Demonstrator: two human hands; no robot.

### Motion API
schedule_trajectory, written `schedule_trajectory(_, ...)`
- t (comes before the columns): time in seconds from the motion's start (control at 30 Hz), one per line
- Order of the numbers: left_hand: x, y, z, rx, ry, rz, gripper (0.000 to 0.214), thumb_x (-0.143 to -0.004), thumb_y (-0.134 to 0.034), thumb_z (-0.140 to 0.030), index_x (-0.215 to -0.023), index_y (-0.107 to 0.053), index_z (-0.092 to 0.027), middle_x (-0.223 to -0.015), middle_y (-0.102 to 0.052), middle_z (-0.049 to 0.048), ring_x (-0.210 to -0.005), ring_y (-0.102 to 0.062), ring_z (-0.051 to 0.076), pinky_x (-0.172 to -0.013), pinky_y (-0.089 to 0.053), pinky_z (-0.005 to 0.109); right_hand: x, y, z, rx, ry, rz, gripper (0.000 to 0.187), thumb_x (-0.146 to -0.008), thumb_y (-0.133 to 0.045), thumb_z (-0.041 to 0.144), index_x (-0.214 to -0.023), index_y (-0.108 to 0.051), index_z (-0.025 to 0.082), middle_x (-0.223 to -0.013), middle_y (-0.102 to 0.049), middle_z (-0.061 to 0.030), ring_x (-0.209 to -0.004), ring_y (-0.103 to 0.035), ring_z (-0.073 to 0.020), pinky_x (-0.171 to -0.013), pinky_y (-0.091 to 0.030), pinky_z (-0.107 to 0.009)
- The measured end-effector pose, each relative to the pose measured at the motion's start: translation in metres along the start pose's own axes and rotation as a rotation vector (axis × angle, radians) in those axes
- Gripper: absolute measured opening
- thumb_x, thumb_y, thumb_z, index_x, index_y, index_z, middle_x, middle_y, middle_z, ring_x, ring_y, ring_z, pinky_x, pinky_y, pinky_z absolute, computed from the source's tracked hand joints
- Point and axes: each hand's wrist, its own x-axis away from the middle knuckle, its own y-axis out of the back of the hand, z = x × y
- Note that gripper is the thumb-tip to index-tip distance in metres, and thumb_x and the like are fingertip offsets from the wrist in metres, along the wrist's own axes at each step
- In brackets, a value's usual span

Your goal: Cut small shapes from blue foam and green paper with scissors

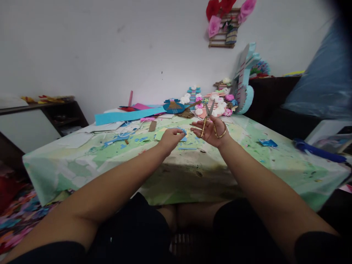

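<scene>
My right hand [216, 132] holds a pair of scissors [204, 127] with gold-coloured handles. The blades point up and stand apart, and the thumb sits in one loop. Close by on the left, my left hand [171, 139] has its fingers pinched together above the table. A small piece of blue paper [183, 131] shows at its fingertips. Beneath that hand lie pale green paper [160, 135] and scattered blue scraps [122, 146]. A thin blue strip [187, 149] rests on the cloth just in front of the hands.
The table wears a green-and-white cloth [82, 161]. Toward its back lie a long blue strip [129, 116], a blue guitar-shaped craft [173, 106] and paper flowers [218, 106]. A light-blue guitar-shaped piece [244, 84] leans at the back right. A blue packet [267, 142] lies on the right.
</scene>
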Motion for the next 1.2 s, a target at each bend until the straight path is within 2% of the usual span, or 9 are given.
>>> schedule_trajectory(0.2, -0.002, -0.013, -0.027, 0.206, 0.034, 0.185, 0.022, -0.061, -0.056, -0.032, -0.077, -0.054, -0.017, -0.079, -0.055, 0.0012, -0.068, -0.048, 0.011, -0.058, -0.035, 0.023, 0.008, 0.0, -0.002, -0.014, -0.024, 0.006, 0.043, -0.074, -0.03, 0.052, -0.077, -0.054, 0.017, -0.103, -0.056, -0.0097, -0.091, -0.053, -0.0201, -0.075, -0.043, -0.033)
schedule_trajectory(0.33, -0.004, -0.023, -0.029, 0.097, -0.037, 0.31, 0.014, -0.067, -0.049, -0.029, -0.071, -0.054, -0.016, -0.07, -0.057, 0.0017, -0.066, -0.05, 0.011, -0.061, -0.036, 0.025, 0.012, -0.006, -0.006, -0.033, -0.012, 0.01, 0.046, -0.074, -0.028, 0.053, -0.076, -0.055, 0.016, -0.086, -0.06, -0.0097, -0.083, -0.055, -0.0195, -0.069, -0.044, -0.033)
schedule_trajectory(0.47, -0.006, -0.028, -0.024, -0.252, -0.265, 0.182, 0.016, -0.067, -0.045, -0.023, -0.056, -0.053, -0.015, -0.066, -0.058, 0.002, -0.065, -0.049, 0.013, -0.063, -0.036, 0.026, 0.016, -0.009, -0.007, -0.046, 0.008, 0.072, 0.047, -0.076, -0.026, 0.053, -0.078, -0.056, 0.017, -0.082, -0.06, -0.0093, -0.081, -0.054, -0.0194, -0.066, -0.043, -0.033)
schedule_trajectory(0.57, -0.002, -0.027, -0.025, -0.492, -0.36, 0.097, 0.02, -0.068, -0.042, -0.023, -0.06, -0.058, -0.017, -0.068, -0.06, 0.0026, -0.066, -0.05, 0.015, -0.062, -0.035, 0.026, 0.02, -0.01, -0.007, -0.004, -0.006, 0.058, 0.05, -0.075, -0.024, 0.056, -0.079, -0.055, 0.017, -0.084, -0.06, -0.0108, -0.082, -0.054, -0.0205, -0.067, -0.043, -0.033)
schedule_trajectory(0.8, 0.009, -0.024, -0.029, -0.651, -0.302, -0.051, 0.024, -0.07, -0.041, -0.026, -0.071, -0.063, -0.017, -0.068, -0.061, 0.0041, -0.063, -0.051, 0.015, -0.058, -0.034, 0.025, 0.029, -0.006, -0.009, 0.06, -0.029, 0.007, 0.053, -0.074, -0.022, 0.059, -0.079, -0.053, 0.016, -0.1, -0.057, -0.0122, -0.091, -0.053, -0.0214, -0.073, -0.042, -0.034)
schedule_trajectory(0.93, -0.011, -0.012, -0.027, -0.645, -0.28, -0.128, 0.024, -0.07, -0.041, -0.027, -0.072, -0.062, -0.016, -0.069, -0.06, 0.0049, -0.066, -0.051, 0.016, -0.062, -0.035, 0.025, 0.029, 0.0, -0.011, 0.026, -0.02, -0.05, 0.052, -0.074, -0.025, 0.059, -0.076, -0.052, 0.015, -0.106, -0.055, -0.013, -0.093, -0.053, -0.0215, -0.076, -0.042, -0.034)
schedule_trajectory(1.03, -0.04, 0.006, -0.017, -0.725, -0.36, -0.157, 0.02, -0.068, -0.043, -0.025, -0.073, -0.061, -0.017, -0.084, -0.06, 0.007, -0.083, -0.049, 0.019, -0.074, -0.033, 0.027, 0.028, 0.007, -0.009, 0.045, -0.034, -0.137, 0.048, -0.074, -0.027, 0.057, -0.073, -0.051, 0.016, -0.102, -0.056, -0.0119, -0.086, -0.055, -0.019, -0.072, -0.043, -0.031)
schedule_trajectory(1.1, -0.057, 0.026, -0.006, -0.797, -0.189, -0.174, 0.015, -0.065, -0.047, -0.023, -0.067, -0.06, -0.017, -0.083, -0.059, 0.0072, -0.083, -0.049, 0.019, -0.074, -0.033, 0.027, 0.028, 0.013, -0.004, 0.081, -0.066, -0.206, 0.043, -0.075, -0.029, 0.053, -0.071, -0.051, 0.016, -0.093, -0.059, -0.0109, -0.073, -0.057, -0.016, -0.065, -0.044, -0.028)
schedule_trajectory(1.2, -0.068, 0.063, 0.014, -0.81, -0.008, -0.251, 0.016, -0.065, -0.045, -0.022, -0.06, -0.057, -0.013, -0.063, -0.055, 0.0093, -0.069, -0.049, 0.022, -0.065, -0.035, 0.031, 0.03, 0.027, 0.005, 0.118, -0.103, -0.266, 0.039, -0.074, -0.034, 0.05, -0.067, -0.05, 0.015, -0.072, -0.058, -0.0072, -0.051, -0.05, -0.011, -0.05, -0.041, -0.024)
